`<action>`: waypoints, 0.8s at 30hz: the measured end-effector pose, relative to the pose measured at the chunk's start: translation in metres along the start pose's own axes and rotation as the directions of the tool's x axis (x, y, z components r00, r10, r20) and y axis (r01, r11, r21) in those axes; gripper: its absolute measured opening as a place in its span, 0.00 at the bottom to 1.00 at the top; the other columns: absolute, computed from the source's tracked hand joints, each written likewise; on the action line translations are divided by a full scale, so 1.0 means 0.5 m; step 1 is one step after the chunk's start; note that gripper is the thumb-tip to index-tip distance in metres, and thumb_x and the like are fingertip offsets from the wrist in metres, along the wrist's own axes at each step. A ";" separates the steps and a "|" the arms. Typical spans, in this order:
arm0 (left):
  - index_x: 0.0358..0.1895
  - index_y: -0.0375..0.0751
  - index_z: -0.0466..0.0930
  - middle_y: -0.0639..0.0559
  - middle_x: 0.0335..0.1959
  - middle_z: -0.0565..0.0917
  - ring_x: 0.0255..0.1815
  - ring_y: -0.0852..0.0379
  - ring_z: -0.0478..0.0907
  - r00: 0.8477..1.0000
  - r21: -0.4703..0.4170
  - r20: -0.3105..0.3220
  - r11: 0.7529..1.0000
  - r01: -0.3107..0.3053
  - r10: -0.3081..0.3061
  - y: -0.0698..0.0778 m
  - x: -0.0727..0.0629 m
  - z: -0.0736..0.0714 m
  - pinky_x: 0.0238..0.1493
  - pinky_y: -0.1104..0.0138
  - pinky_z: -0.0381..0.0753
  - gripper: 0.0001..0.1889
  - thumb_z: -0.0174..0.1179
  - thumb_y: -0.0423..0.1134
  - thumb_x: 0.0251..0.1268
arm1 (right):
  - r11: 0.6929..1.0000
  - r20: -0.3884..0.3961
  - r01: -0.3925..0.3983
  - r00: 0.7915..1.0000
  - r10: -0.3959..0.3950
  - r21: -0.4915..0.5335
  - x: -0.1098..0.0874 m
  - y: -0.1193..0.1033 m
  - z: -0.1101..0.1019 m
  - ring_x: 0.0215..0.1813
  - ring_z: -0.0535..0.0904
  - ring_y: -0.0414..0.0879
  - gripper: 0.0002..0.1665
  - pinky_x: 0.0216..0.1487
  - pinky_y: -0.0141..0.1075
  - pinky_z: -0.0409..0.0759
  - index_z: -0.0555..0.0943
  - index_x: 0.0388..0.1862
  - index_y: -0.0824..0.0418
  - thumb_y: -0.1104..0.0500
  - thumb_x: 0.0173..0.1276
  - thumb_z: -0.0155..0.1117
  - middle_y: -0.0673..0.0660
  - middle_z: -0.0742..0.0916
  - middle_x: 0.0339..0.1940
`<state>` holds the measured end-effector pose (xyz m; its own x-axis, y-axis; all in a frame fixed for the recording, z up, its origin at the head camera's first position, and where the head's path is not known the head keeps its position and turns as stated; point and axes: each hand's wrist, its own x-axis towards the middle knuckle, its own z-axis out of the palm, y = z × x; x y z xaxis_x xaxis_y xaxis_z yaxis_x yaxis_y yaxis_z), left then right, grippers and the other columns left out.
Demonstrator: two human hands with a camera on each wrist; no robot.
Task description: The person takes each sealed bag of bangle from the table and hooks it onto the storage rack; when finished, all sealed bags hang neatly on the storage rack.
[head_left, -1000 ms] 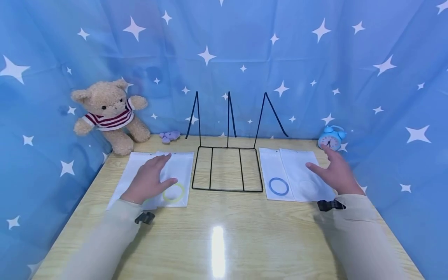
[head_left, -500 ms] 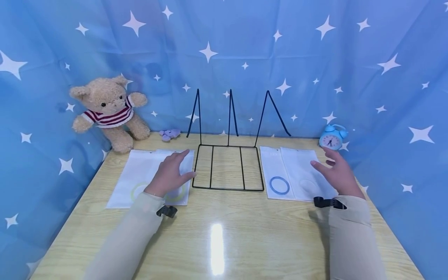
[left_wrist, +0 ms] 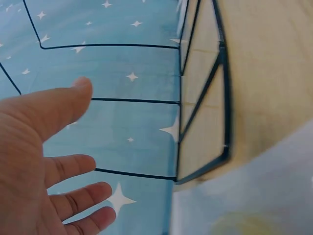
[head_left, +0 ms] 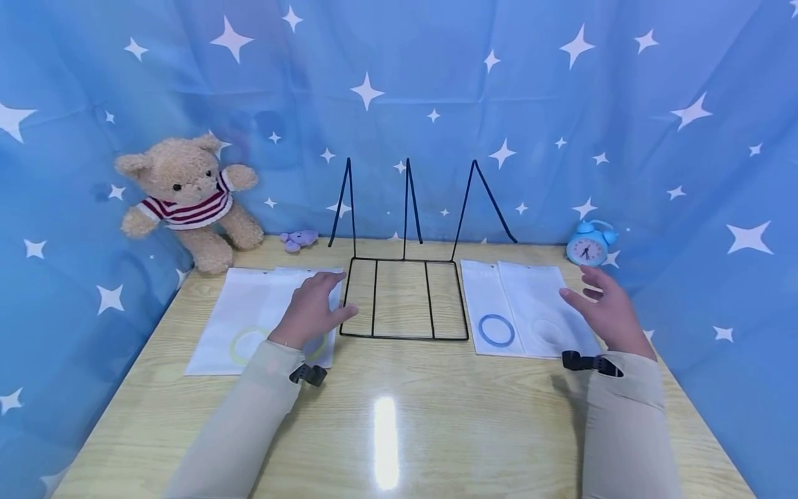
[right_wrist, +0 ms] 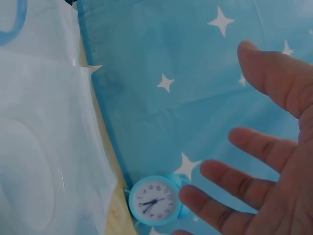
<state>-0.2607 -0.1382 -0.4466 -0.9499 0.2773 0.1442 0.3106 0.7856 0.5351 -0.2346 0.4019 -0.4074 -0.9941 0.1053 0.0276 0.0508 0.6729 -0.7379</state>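
My left hand hovers over the inner left white packet, holding nothing. Its thumb and fingers spread toward the left side of a black wire rack, and in the left wrist view the fingers overlap the rack's uprights. Beside it lies another white packet with a yellow-green ring mark, part of which my sleeve covers. On the right, my right hand is held with fingers apart and nothing in it, near a white packet with a pale ring. A blue-ringed packet lies closer to the rack.
A teddy bear in a striped shirt sits at the back left, beside a small purple toy. The blue alarm clock stands at the back right. A starry blue curtain encloses the wooden table.
My left hand has moved right, from over the left packets to beside the rack's left edge. My right hand has shifted only slightly, near the right packets.
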 end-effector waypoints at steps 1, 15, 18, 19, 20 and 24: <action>0.79 0.37 0.67 0.35 0.76 0.72 0.75 0.32 0.68 1.000 0.005 0.009 1.000 0.011 -0.011 -0.001 -0.001 0.002 0.75 0.37 0.67 0.42 0.70 0.54 0.70 | 1.000 0.008 -0.006 1.000 0.006 0.003 -0.001 0.000 -0.003 0.79 0.59 0.80 0.55 0.69 0.74 0.68 0.47 0.89 0.57 0.36 0.78 0.62 0.76 0.57 0.85; 0.81 0.39 0.65 0.35 0.78 0.70 0.77 0.34 0.68 0.990 0.110 0.140 0.994 0.011 -0.026 -0.016 -0.001 0.041 0.74 0.38 0.69 0.46 0.74 0.54 0.65 | 0.996 0.013 -0.082 0.996 0.083 -0.032 -0.001 0.029 -0.021 0.77 0.60 0.81 0.56 0.69 0.74 0.67 0.48 0.89 0.62 0.35 0.78 0.60 0.78 0.58 0.83; 0.81 0.39 0.65 0.35 0.78 0.70 0.77 0.33 0.68 0.988 0.098 0.151 0.995 0.004 -0.019 -0.017 -0.004 0.047 0.74 0.38 0.69 0.46 0.73 0.54 0.65 | 0.994 0.018 -0.099 0.995 0.100 -0.055 0.001 0.037 -0.023 0.77 0.60 0.82 0.57 0.70 0.73 0.67 0.48 0.88 0.63 0.34 0.78 0.59 0.79 0.59 0.83; 0.81 0.39 0.65 0.35 0.77 0.71 0.77 0.33 0.68 0.988 0.094 0.150 0.996 0.004 -0.019 -0.016 -0.004 0.048 0.74 0.38 0.69 0.45 0.73 0.55 0.65 | 0.992 0.021 -0.105 0.994 0.107 -0.063 0.002 0.040 -0.023 0.77 0.60 0.81 0.58 0.70 0.73 0.67 0.47 0.88 0.64 0.33 0.78 0.59 0.79 0.59 0.82; 0.81 0.39 0.66 0.35 0.77 0.71 0.76 0.33 0.69 0.988 0.091 0.152 0.996 0.007 -0.021 -0.016 -0.005 0.049 0.74 0.38 0.69 0.45 0.73 0.55 0.65 | 0.992 0.024 -0.111 0.993 0.112 -0.066 0.003 0.044 -0.023 0.77 0.60 0.81 0.59 0.71 0.73 0.66 0.47 0.88 0.64 0.32 0.77 0.59 0.79 0.59 0.82; 0.80 0.39 0.66 0.35 0.78 0.70 0.76 0.33 0.69 0.985 0.089 0.167 0.996 0.018 -0.033 -0.015 -0.006 0.049 0.73 0.37 0.69 0.46 0.73 0.57 0.66 | 0.990 0.043 -0.120 0.991 0.124 -0.079 0.006 0.057 -0.022 0.78 0.59 0.80 0.62 0.72 0.74 0.63 0.47 0.88 0.65 0.28 0.75 0.57 0.79 0.59 0.82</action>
<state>-0.2593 -0.1312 -0.4715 -0.9404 0.3398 -0.0145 0.2952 0.8365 0.4616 -0.2352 0.4292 -0.4208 -0.9834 0.1561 -0.0930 0.1772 0.7108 -0.6807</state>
